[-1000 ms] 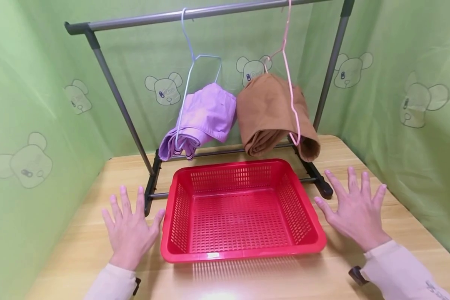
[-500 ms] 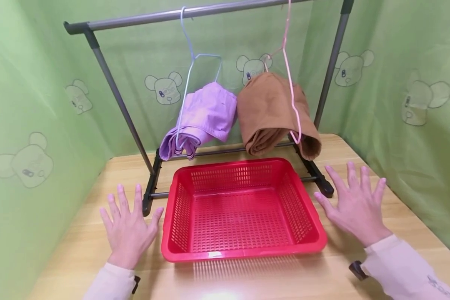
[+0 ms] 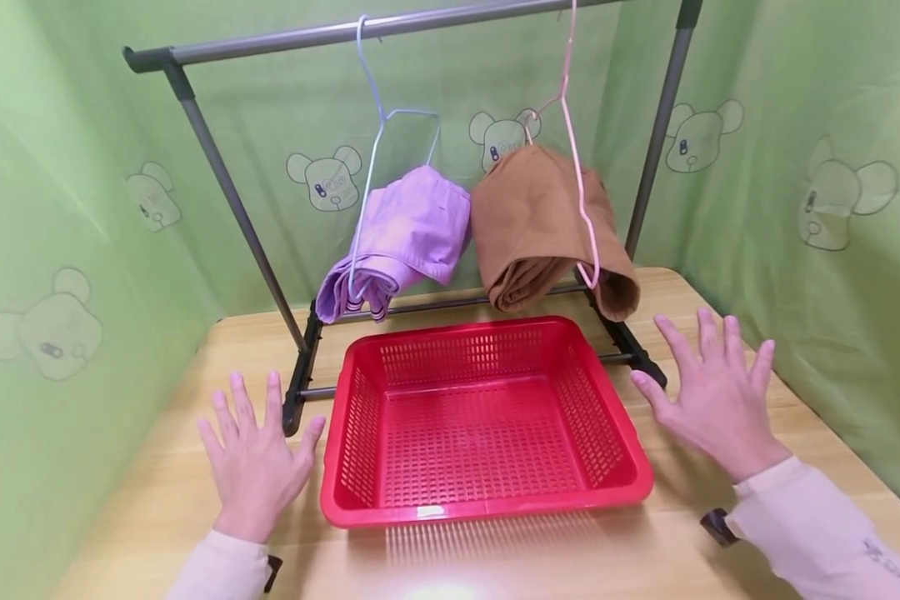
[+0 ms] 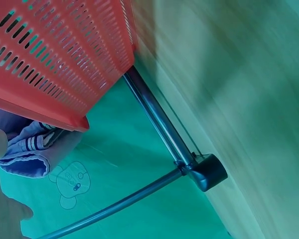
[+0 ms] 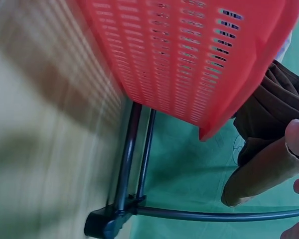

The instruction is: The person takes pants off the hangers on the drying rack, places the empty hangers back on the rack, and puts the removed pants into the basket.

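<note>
Red basket (image 3: 495,506) between left grip (image 3: 257,468) and right grip (image 3: 716,402), both splayed wide, left-side contact unclear.

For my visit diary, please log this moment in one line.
left hand: spread; right hand: spread; red basket: between them; purple garment, brown garment: hanging

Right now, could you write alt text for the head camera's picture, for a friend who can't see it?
A person's bare left grip and right grip, both spread open, flank a red basket on a wood-grain table. Behind it, folded purple cloth on a blue hanger and folded brown cloth on a pink hanger hang from a gray rack.
</note>
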